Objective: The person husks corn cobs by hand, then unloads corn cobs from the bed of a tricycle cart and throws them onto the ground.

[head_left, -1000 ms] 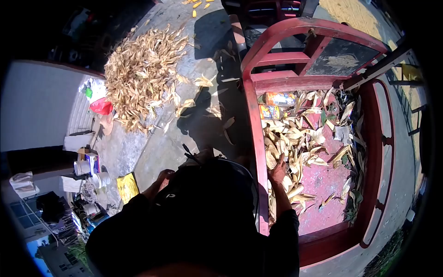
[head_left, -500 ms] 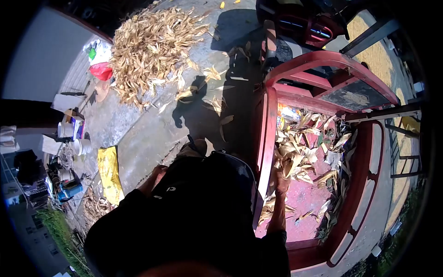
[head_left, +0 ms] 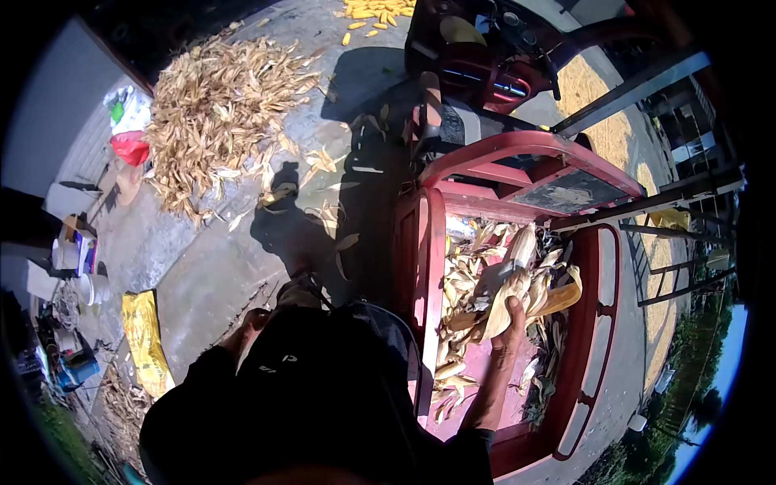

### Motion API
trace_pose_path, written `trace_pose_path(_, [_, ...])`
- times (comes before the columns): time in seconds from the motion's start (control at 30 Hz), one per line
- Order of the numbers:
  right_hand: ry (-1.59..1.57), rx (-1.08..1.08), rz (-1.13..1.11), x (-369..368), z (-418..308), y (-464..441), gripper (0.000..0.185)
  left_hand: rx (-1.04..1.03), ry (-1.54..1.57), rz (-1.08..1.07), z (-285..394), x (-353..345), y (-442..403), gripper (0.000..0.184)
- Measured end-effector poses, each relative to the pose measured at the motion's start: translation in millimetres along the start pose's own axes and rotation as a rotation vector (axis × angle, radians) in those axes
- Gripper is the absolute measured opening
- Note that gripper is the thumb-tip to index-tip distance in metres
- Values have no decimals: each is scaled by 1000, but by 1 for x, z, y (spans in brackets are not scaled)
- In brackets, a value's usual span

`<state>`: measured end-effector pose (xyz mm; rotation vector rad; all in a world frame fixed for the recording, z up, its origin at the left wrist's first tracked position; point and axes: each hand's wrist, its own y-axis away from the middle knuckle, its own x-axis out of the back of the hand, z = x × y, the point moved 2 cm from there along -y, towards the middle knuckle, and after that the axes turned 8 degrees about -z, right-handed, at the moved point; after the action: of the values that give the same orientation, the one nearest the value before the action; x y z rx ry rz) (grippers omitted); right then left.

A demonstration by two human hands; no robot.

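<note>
husks lie in a broad heap [head_left: 226, 121] on sunlit concrete, with bare yellow cobs [head_left: 380, 10] grouped at the far edge, as i look down from my remote post. those cobs are out of their husks; inside the red cart [head_left: 434, 259], loose husks [head_left: 457, 279] lie ungathered across part of the bed, and a few stray leaves [head_left: 321, 162] dot the ground beside the heap. my right hand [head_left: 509, 325], arm reaching forward over the cart bed, grips a large pale bundle of husks [head_left: 521, 250] near its lower end, thumb up and fingers closed, the leaves fanning out above the bed. whether a cob sits inside, i cannot tell. my left hand [head_left: 252, 323] hangs low by the body, elbow bent, near a yellow sack [head_left: 145, 339]; its fingers are too dark to read, so i cannot tell whether they pinch anything.
</note>
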<state>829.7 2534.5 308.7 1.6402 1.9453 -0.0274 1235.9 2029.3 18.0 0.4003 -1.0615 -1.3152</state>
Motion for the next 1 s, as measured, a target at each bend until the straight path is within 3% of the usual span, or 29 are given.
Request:
trace_pose_path(0.03, [-43,26,-53,-31,2,-8,49,33,184,57,17,10,3,34])
trace_pose_path(0.1, [-42,4,-63,-78,9,-20,51,1,664,-96,7,22,-22,22])
trace_pose_path(0.17, [9,-78,-175,-118,25,-35,50,-26,738,36,15,39,-20,19])
trace_pose_path(0.23, [37,-151,-279,-172,43,-44,48,119,708,54,15,57,-19,26])
trace_pose_path(0.27, [58,-234,-295,-186,58,-51,47,165,848,121,14,60,-11,19])
trace_pose_path(0.3, [81,-316,-307,-198,78,-60,46,113,744,82,-14,58,-20,15])
trace_pose_path(0.33, [124,-360,-336,-210,99,-69,45,189,1210,47,-41,45,-25,14])
trace_pose_path(0.37, [168,-405,-363,-222,119,-79,45,197,1185,33,-47,45,-14,6])
trace_pose_path(0.4, [168,-457,-371,-229,142,-89,45,179,1353,-46,-70,35,-11,4])
trace_pose_path(0.43, [165,-510,-377,-237,165,-100,45,154,1962,-253,-93,23,-2,13])
trace_pose_path(0.47, [176,-565,-388,-236,192,-117,48,218,1416,21,-95,14,14,18])
trace_pose_path(0.5, [230,-603,-403,-249,206,-128,52,332,1296,144,-96,5,30,23])
trace_pose_path(0.53, [287,-579,-427,-266,221,-143,52,101,1884,-245,-124,-9,34,24])
trace_pose_path(0.57, [344,-555,-453,-286,231,-157,53,143,1682,-114,-132,-19,45,26])
trace_pose_path(0.6, [348,-495,-540,-330,231,-169,58,479,1351,252,-104,-12,64,29])
trace_pose_path(0.73, [191,-407,-924,-603,202,-267,52,370,1565,120,-138,-5,66,19])
trace_pose_path(0.77, [47,-316,-1014,-681,176,-287,54,387,1521,205,-137,10,64,14])
trace_pose_path(0.8, [-72,-214,-1120,-750,145,-286,64,405,1474,296,-135,24,61,9])
trace_pose_path(0.83, [70,-131,-1048,-789,129,-294,79,402,1453,300,-126,43,56,9])
trace_pose_path(0.87, [300,188,-956,-815,121,-293,86,349,1462,423,-120,65,51,6])
trace_pose_path(0.93, [516,509,-869,-817,124,-270,90,280,1446,540,-115,83,41,16])
trace_pose_path(0.97, [495,524,-907,-801,131,-256,88,262,1420,543,-111,92,33,22])
trace_pose_path(1.0, [503,369,-1044,-775,142,-242,83,249,1422,503,-111,94,25,26])
